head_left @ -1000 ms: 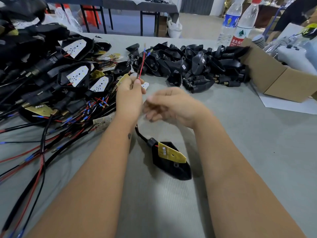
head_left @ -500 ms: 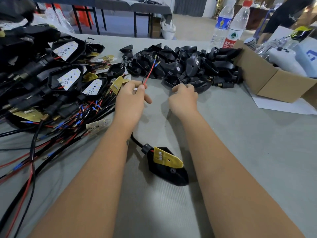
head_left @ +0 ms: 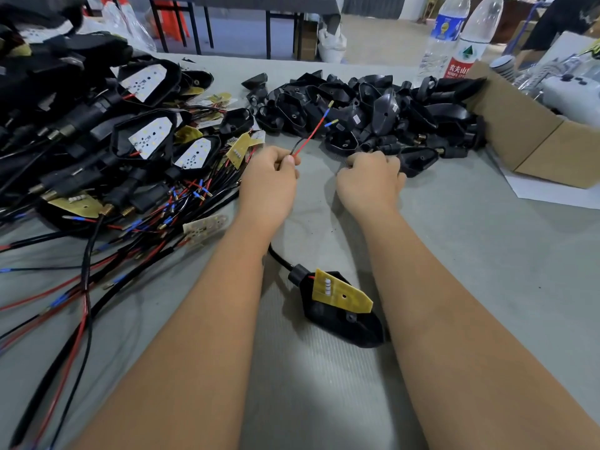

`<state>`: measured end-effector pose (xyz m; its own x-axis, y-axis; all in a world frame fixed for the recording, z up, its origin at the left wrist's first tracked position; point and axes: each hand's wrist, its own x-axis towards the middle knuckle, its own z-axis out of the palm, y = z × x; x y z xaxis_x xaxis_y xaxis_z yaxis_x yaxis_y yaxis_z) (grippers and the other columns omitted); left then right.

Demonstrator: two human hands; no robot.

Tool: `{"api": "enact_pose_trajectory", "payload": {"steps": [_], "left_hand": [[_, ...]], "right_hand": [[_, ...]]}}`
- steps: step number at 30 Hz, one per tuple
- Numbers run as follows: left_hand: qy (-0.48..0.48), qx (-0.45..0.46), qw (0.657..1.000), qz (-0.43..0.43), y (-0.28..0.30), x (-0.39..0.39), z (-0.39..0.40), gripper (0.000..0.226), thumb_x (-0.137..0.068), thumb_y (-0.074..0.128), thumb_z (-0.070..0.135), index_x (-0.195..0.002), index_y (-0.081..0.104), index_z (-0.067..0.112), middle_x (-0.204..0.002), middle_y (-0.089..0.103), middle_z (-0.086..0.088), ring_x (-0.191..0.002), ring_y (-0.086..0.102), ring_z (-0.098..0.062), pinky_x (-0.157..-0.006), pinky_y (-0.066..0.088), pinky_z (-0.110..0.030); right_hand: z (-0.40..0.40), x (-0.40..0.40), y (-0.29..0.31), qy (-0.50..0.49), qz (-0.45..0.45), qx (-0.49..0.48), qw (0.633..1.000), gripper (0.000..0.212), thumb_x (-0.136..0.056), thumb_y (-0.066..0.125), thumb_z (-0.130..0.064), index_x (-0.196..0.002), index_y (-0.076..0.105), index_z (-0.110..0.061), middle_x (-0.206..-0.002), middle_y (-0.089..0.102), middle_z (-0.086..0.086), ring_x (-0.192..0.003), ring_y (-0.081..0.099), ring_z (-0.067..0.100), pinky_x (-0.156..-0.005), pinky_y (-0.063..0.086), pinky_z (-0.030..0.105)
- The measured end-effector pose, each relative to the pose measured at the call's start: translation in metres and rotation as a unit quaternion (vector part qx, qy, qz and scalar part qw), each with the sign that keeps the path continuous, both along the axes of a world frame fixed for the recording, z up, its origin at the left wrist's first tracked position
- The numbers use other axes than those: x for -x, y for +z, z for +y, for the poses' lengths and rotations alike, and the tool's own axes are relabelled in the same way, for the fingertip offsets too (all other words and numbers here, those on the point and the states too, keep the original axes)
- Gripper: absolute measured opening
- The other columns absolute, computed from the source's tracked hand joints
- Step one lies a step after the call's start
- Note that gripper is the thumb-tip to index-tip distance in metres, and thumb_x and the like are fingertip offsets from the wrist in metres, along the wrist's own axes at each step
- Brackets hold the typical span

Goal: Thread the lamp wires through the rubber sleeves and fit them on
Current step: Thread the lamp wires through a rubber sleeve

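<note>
My left hand (head_left: 269, 180) pinches a red and a black lamp wire (head_left: 310, 136), whose blue-tipped ends point up and right toward a pile of black rubber sleeves (head_left: 357, 105). A black cable (head_left: 280, 259) runs from under my left forearm to a black lamp housing (head_left: 347, 326) lying between my arms, with a yellow circuit board (head_left: 341, 292) on it. At the pile's near edge my right hand (head_left: 370, 181) has its fingers curled down over a black piece that is mostly hidden.
A heap of wired lamps with loose red and black leads (head_left: 130, 147) fills the left of the grey table (head_left: 487, 287). A cardboard box (head_left: 519, 138) on white paper (head_left: 552, 198) stands at the right. Two water bottles (head_left: 467, 47) stand behind the sleeve pile.
My right hand went from beside the left hand forward to the sleeve pile and curled its fingers there. The wire ends in my left hand tilted to the right.
</note>
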<state>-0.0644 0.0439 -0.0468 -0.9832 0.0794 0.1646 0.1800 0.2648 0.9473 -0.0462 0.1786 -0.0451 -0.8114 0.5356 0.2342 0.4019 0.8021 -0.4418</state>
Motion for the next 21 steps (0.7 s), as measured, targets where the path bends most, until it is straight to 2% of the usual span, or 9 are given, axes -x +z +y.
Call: {"api": "enact_pose_trajectory", "payload": {"steps": [4,6,8,10,13,16,19,21], "left_hand": [[-0.008,0.004,1.000,0.005,-0.001,0.001,-0.003,0.022,-0.101,0.042,0.020,-0.099,0.064,0.023,-0.075,0.053,0.007,-0.058,0.043,-0.005,-0.047,0.036,-0.011],[-0.011,-0.018,1.000,-0.003,0.000,0.001,-0.004,0.021,-0.097,0.044,0.019,-0.093,0.064,0.023,-0.067,0.047,0.007,-0.049,0.037,-0.004,-0.041,0.030,-0.014],[-0.010,-0.053,0.999,-0.006,0.002,-0.001,-0.005,0.018,-0.094,0.048,0.019,-0.089,0.064,0.021,-0.059,0.043,0.009,-0.043,0.034,-0.002,-0.040,0.029,-0.017],[-0.010,-0.071,0.997,0.012,0.003,-0.004,-0.006,0.014,-0.095,0.053,0.026,-0.089,0.065,0.021,-0.061,0.047,0.009,-0.045,0.040,-0.001,-0.045,0.036,-0.015],[-0.016,-0.070,0.997,0.032,0.003,-0.006,-0.008,0.012,-0.095,0.057,0.030,-0.087,0.066,0.029,-0.065,0.053,0.008,-0.052,0.047,-0.003,-0.053,0.043,-0.021],[-0.024,-0.063,0.997,0.035,0.002,-0.008,-0.008,0.013,-0.095,0.058,0.030,-0.085,0.064,0.035,-0.060,0.050,0.006,-0.049,0.040,-0.011,-0.048,0.035,-0.027],[-0.029,-0.059,0.997,0.047,0.003,-0.010,-0.007,0.016,-0.095,0.057,0.028,-0.085,0.063,0.039,-0.075,0.062,-0.015,-0.060,0.049,-0.023,-0.055,0.042,-0.037],[-0.027,-0.049,0.997,0.059,0.002,-0.010,-0.007,0.017,-0.095,0.057,0.027,-0.085,0.063,0.040,-0.087,0.068,-0.020,-0.068,0.058,-0.034,-0.064,0.052,-0.044]], "right_hand": [[-0.003,-0.010,0.001,-0.007,0.054,0.010,0.998,0.018,-0.092,0.051,-0.024,-0.098,0.067,-0.019,-0.104,0.066,0.002,-0.110,0.046,0.030,-0.090,0.031,0.037],[-0.005,-0.015,-0.001,0.008,0.063,0.010,0.998,0.014,-0.092,0.057,-0.030,-0.092,0.060,-0.017,-0.098,0.064,0.002,-0.107,0.047,0.030,-0.089,0.033,0.037],[-0.009,-0.021,-0.003,0.030,0.077,0.015,0.996,0.016,-0.091,0.060,-0.030,-0.083,0.052,-0.019,-0.091,0.062,0.000,-0.102,0.050,0.028,-0.085,0.038,0.037],[-0.013,-0.025,-0.003,0.046,0.121,0.070,0.989,0.023,-0.090,0.064,-0.028,-0.079,0.045,-0.025,-0.091,0.060,0.000,-0.095,0.053,0.025,-0.081,0.042,0.035],[-0.019,-0.031,0.000,0.061,0.210,0.243,0.945,0.013,-0.089,0.066,-0.022,-0.090,0.054,-0.027,-0.090,0.061,-0.005,-0.087,0.056,0.013,-0.075,0.043,0.027],[-0.017,-0.033,0.005,0.057,0.233,0.366,0.899,0.004,-0.085,0.069,-0.020,-0.085,0.066,-0.018,-0.082,0.066,-0.003,-0.075,0.059,0.009,-0.071,0.047,0.025],[-0.013,-0.034,0.011,0.038,0.272,0.463,0.843,0.012,-0.083,0.071,-0.018,-0.076,0.062,-0.016,-0.071,0.068,0.000,-0.063,0.058,0.006,-0.064,0.048,0.018],[-0.009,-0.032,0.011,0.026,0.296,0.524,0.798,0.017,-0.085,0.070,-0.015,-0.075,0.056,-0.015,-0.073,0.067,0.004,-0.056,0.056,0.005,-0.056,0.043,0.015]]}}
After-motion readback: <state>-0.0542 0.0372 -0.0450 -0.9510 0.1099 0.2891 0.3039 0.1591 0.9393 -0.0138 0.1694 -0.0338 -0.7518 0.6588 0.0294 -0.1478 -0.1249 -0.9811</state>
